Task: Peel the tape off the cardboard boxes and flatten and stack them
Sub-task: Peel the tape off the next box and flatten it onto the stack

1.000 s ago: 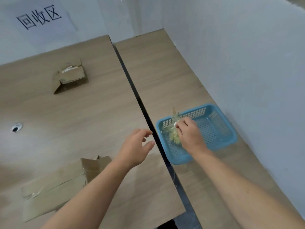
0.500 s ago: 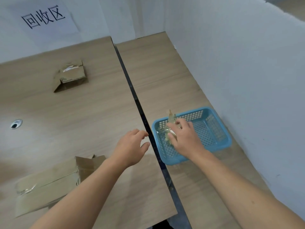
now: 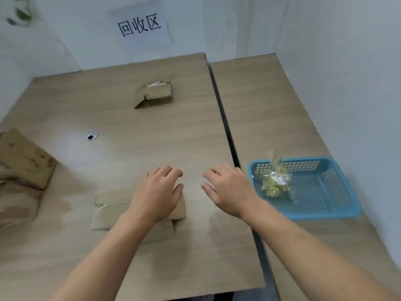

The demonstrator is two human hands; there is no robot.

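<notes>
A flattened cardboard box (image 3: 112, 208) lies on the near part of the left table, partly under my left arm. My left hand (image 3: 157, 192) hovers over its right end with fingers loosely bent, holding nothing. To the right of it, my right hand (image 3: 230, 189) is held above bare tabletop, fingers relaxed and empty. A wad of peeled yellowish tape (image 3: 274, 181) lies in the blue plastic basket (image 3: 338, 209) on the right table. Another flattened box (image 3: 155, 93) rests far back under the wall sign. More cardboard boxes (image 3: 20, 166) stand at the left edge.
Two wooden tables (image 3: 271, 118) meet at a dark seam running front to back. White walls close the back and right side, with a paper sign (image 3: 140, 26) on the back wall. A cable hole (image 3: 92, 135) sits in the left table.
My right hand let go of the tape wad in the basket and moved left onto the left table. The view swung left, bringing the near box under my left hand.
</notes>
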